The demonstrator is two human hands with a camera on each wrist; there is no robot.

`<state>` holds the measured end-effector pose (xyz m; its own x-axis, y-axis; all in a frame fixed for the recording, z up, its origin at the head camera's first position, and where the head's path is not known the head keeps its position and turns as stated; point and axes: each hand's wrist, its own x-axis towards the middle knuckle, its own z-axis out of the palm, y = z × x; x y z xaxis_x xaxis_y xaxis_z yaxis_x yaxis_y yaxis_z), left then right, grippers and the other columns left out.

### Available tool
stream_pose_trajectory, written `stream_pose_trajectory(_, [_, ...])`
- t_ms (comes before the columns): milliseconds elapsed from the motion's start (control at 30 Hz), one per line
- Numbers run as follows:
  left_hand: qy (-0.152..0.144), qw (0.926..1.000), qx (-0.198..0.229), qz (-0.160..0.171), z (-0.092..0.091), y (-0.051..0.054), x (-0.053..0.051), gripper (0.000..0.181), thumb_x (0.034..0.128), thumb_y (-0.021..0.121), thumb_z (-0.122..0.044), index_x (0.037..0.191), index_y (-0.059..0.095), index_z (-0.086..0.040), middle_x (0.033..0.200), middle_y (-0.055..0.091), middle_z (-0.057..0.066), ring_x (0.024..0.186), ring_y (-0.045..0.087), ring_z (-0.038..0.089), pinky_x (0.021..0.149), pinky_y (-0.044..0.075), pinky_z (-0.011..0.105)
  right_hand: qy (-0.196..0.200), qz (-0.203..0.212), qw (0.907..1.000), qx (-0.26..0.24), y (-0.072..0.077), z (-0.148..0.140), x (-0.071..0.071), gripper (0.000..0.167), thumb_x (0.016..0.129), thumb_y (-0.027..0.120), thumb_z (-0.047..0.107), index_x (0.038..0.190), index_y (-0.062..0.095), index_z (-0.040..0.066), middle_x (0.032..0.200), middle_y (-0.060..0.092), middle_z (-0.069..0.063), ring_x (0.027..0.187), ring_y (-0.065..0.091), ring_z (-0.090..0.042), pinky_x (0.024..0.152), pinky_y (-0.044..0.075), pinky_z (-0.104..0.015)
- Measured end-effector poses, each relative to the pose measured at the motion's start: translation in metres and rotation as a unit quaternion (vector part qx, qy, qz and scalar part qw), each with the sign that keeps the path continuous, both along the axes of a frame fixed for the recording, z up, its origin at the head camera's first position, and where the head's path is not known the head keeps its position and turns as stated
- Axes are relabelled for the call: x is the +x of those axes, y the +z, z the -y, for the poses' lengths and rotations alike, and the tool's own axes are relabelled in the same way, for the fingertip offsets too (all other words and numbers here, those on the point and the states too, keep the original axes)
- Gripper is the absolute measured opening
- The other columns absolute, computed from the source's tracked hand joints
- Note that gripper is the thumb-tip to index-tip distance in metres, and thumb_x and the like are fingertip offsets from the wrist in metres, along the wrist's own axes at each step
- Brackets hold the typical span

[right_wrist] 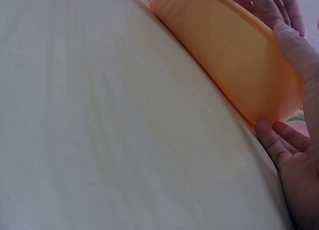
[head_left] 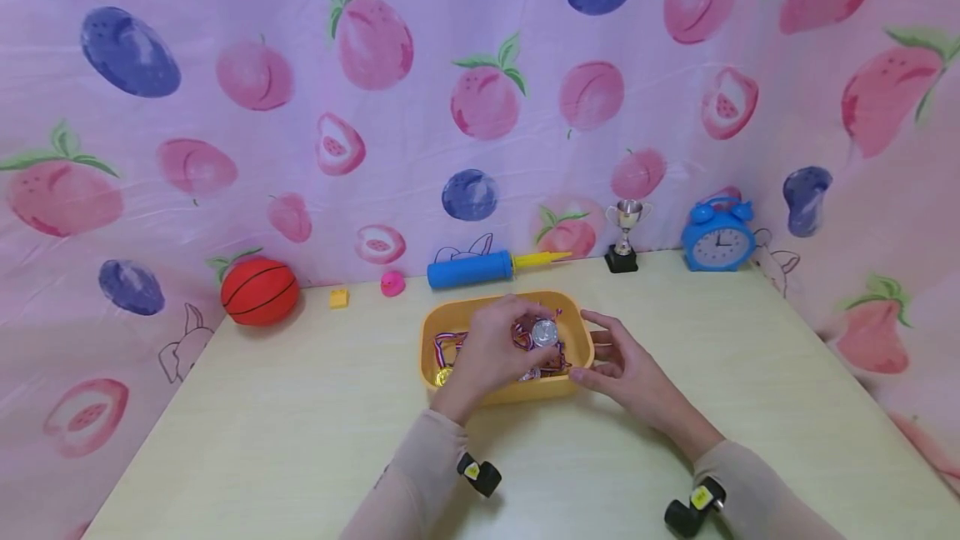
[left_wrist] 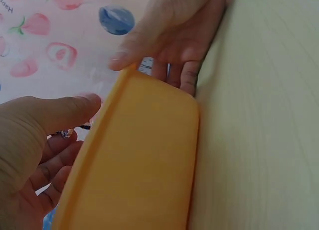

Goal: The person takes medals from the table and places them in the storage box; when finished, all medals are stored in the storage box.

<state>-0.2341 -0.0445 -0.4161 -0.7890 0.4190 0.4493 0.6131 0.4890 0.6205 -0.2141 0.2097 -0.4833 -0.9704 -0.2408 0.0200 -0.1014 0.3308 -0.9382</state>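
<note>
A yellow-orange bin stands on the table, holding several medals with striped ribbons. My left hand reaches over its near wall, fingers curled and thumb below. A silver medal shows between its thumb and fingertips, and the hand seems to pinch it; the exact contact is partly hidden. A gold medal lies at the left end inside the bin, with its ribbon behind it. At the bin's right end, my right hand grips the wall, thumb by the rim and fingers around the outside.
Along the back stand a small basketball, a yellow block, a pink rubber duck, a blue hand pump with a yellow nozzle, a trophy cup and a blue alarm clock. A fruit-print cloth hangs behind.
</note>
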Motion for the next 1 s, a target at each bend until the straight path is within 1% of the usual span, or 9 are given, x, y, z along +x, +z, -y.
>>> stream_pose_trajectory(133, [0.006,0.9997,-0.015,0.018,-0.001,-0.005,0.001,0.047,0.0846,0.101,-0.022,0.127,0.082,-0.013,0.119,0.078,0.001,0.107,0.072,0.022,0.095,0.068,0.046,0.003,0.002,1.0,-0.004,0.001,0.001,0.001,0.088,0.101,0.085,0.039,0.172,0.033,0.039,0.16,0.053,-0.016,0.142,0.063,-0.038,0.108,0.063,-0.038])
stream_pose_trajectory(233, [0.011,0.9992,-0.032,0.023,-0.001,-0.007,0.002,0.049,0.0835,0.102,-0.024,0.127,0.082,-0.015,0.121,0.077,0.001,0.109,0.071,0.019,0.1,0.066,0.045,0.006,0.001,1.0,-0.006,0.002,0.002,0.001,0.089,0.101,0.085,0.04,0.172,0.033,0.038,0.16,0.053,-0.017,0.142,0.063,-0.039,0.107,0.063,-0.038])
stream_pose_trajectory(367, [0.018,0.9983,-0.048,0.026,-0.001,-0.006,0.004,0.051,0.0832,0.102,-0.027,0.128,0.082,-0.016,0.121,0.077,0.002,0.111,0.072,0.02,0.103,0.065,0.043,0.009,-0.001,0.9999,-0.007,0.002,0.003,0.0,0.088,0.101,0.085,0.04,0.172,0.033,0.038,0.161,0.053,-0.017,0.143,0.062,-0.039,0.107,0.063,-0.038])
stream_pose_trajectory(500, [0.02,0.9981,-0.05,0.029,0.0,-0.005,0.005,0.051,0.0835,0.102,-0.03,0.129,0.082,-0.017,0.12,0.077,0.0,0.113,0.073,0.026,0.101,0.065,0.039,0.01,-0.001,0.9999,-0.008,0.0,0.003,-0.001,0.088,0.101,0.085,0.039,0.172,0.033,0.038,0.16,0.053,-0.017,0.142,0.063,-0.038,0.107,0.063,-0.037])
stream_pose_trajectory(600, [0.022,0.9981,-0.049,0.031,0.001,-0.004,0.005,0.052,0.0827,0.103,-0.03,0.128,0.082,-0.017,0.118,0.076,-0.003,0.112,0.073,0.026,0.098,0.065,0.041,0.01,-0.004,0.9999,-0.006,-0.001,0.003,-0.001,0.088,0.101,0.085,0.039,0.172,0.033,0.038,0.16,0.054,-0.017,0.142,0.062,-0.038,0.109,0.062,-0.037])
stream_pose_trajectory(767, [0.035,0.9978,-0.052,0.022,0.008,0.003,0.006,0.053,0.0825,0.103,-0.029,0.128,0.081,-0.013,0.12,0.077,0.0,0.11,0.073,0.024,0.096,0.066,0.043,0.007,-0.008,0.9999,0.0,-0.001,0.003,-0.001,0.088,0.101,0.085,0.039,0.172,0.033,0.037,0.16,0.054,-0.017,0.142,0.062,-0.038,0.11,0.062,-0.039])
stream_pose_trajectory(800, [0.039,0.9976,-0.055,0.016,0.01,0.006,0.006,0.052,0.0829,0.103,-0.028,0.128,0.081,-0.013,0.12,0.077,0.0,0.109,0.073,0.024,0.095,0.066,0.041,0.007,-0.008,0.9999,0.0,-0.001,0.003,-0.001,0.088,0.101,0.085,0.039,0.172,0.033,0.036,0.16,0.054,-0.017,0.142,0.062,-0.038,0.11,0.062,-0.039])
stream_pose_trajectory(900, [0.04,0.9983,-0.042,0.002,0.017,0.012,0.007,0.05,0.0831,0.102,-0.025,0.127,0.081,-0.012,0.117,0.076,0.002,0.106,0.072,0.027,0.092,0.066,0.045,0.004,-0.006,1.0,-0.001,0.0,0.002,-0.001,0.089,0.101,0.086,0.04,0.172,0.033,0.037,0.16,0.054,-0.016,0.142,0.062,-0.037,0.11,0.061,-0.039])
stream_pose_trajectory(1000, [0.041,0.9984,-0.032,-0.022,0.025,0.019,0.008,0.049,0.0826,0.103,-0.025,0.125,0.082,-0.013,0.117,0.077,0.001,0.105,0.072,0.025,0.089,0.065,0.042,0.001,-0.002,1.0,-0.001,0.001,0.0,0.0,0.09,0.1,0.086,0.042,0.172,0.032,0.038,0.16,0.054,-0.016,0.141,0.062,-0.037,0.11,0.061,-0.039])
